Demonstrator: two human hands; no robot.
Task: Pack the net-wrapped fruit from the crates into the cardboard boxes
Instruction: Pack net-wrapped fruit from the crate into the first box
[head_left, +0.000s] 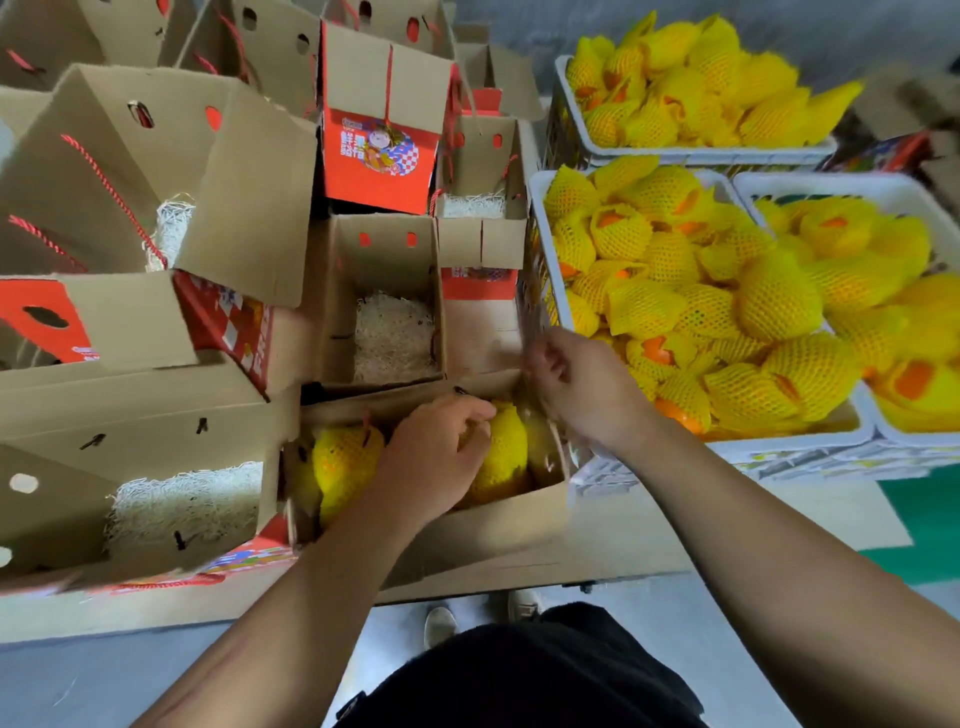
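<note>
Near box (519, 514) partly filled, yellow netted fruit (345, 467) inside. Left hand (434, 457) grips another fruit (501, 452) there. Right hand (576, 384) curled, empty, beside crate (540, 270). Many boxes, crates left.

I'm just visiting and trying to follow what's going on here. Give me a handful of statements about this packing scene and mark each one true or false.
1. The left hand rests on yellow net-wrapped fruit inside the nearest open cardboard box. True.
2. The white plastic crates on the right are empty. False: they are heaped with fruit in yellow foam nets.
3. The open brown box behind the nearest one already holds fruit. False: only pale shredded paper padding shows in it.
4. The right hand is at the near box's far right corner, beside a crate. True.
5. The boxes have blue rope handles. False: the red rope handles are plain to see.
</note>
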